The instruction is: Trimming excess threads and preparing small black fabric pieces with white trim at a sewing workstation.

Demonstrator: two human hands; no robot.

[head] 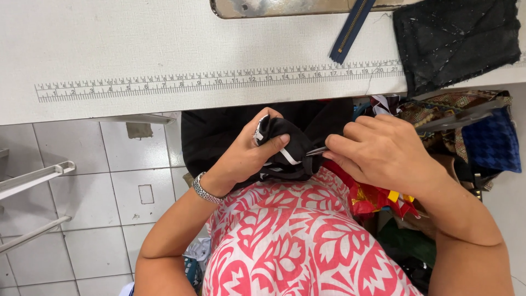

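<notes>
Now: left hand grips black cloth | right hand pinches, seemingly, small snips

The light is bright, even and soft, seemingly from overhead, and it leaves the white counter almost washed out. The printed ruler strip along its front stays crisp and readable. A faint shadow sits under the counter's front lip, over the floor tiles. The black cloth loses its folds to darkness (only the white trim shows clearly). The metal plate at the top edge carries a dull glare. The ruler bows slightly, hinting at lens distortion.
</notes>
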